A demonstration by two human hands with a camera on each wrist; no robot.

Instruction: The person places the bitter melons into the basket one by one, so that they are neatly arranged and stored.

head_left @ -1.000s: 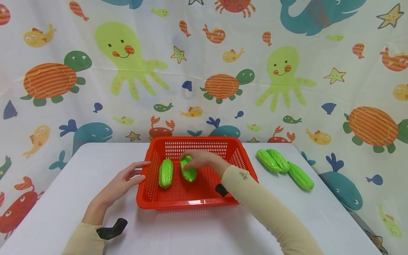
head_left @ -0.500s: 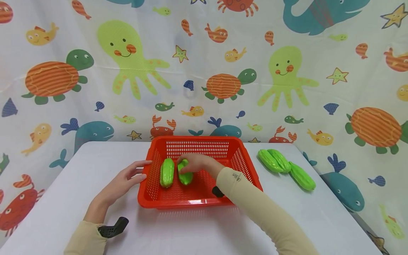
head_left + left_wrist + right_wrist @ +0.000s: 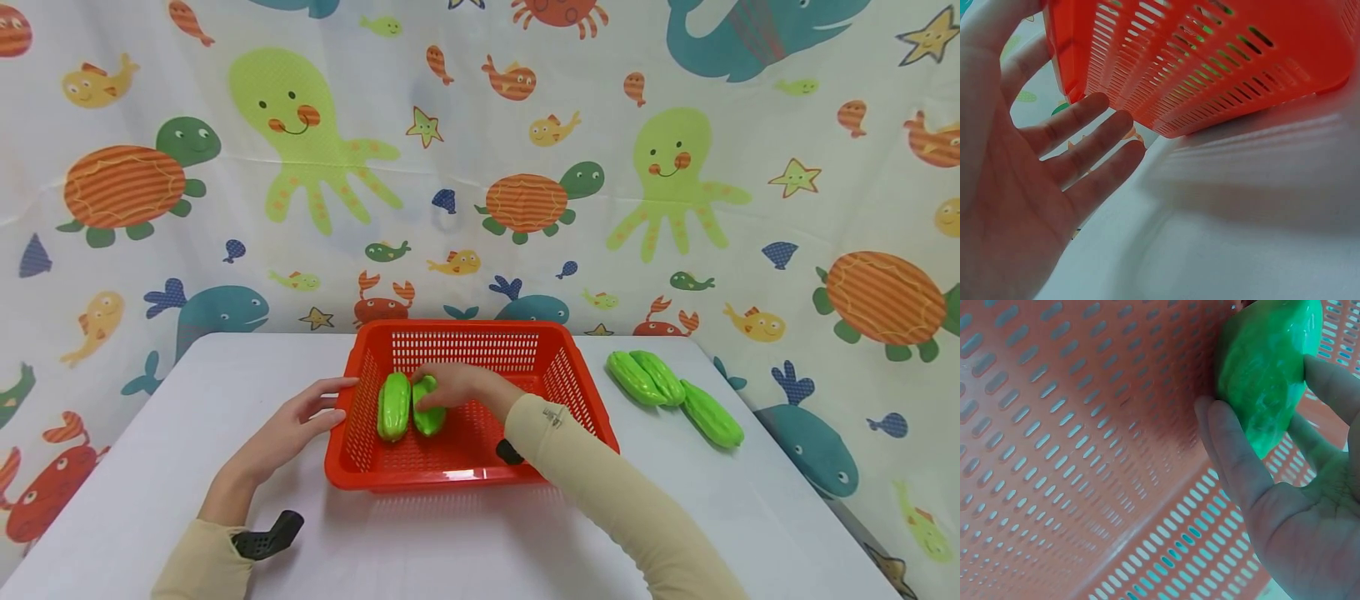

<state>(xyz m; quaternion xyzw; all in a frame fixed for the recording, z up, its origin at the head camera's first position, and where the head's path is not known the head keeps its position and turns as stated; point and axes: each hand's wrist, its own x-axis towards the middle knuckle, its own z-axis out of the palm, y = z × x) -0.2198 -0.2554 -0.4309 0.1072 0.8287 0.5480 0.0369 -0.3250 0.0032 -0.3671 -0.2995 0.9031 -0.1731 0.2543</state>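
My right hand reaches into a red plastic basket and holds a glossy, ridged green vegetable, long like a stubby gourd. In the right wrist view its thumb and fingers lie on either side of the vegetable's end, close over the slotted floor. A second green vegetable of the same look lies just left of it along the basket's left side. My left hand is at the basket's left rim, fingers spread and loosely bent, fingertips right at the wall. The left wrist view shows its palm holding nothing.
On the white table, right of the basket, lie two green vegetables side by side and a third green vegetable at their end. A curtain printed with sea animals hangs behind the table.
My right hand has moved left with the green vegetable and brought it down beside the other one in the basket. The left hand stays at the rim.
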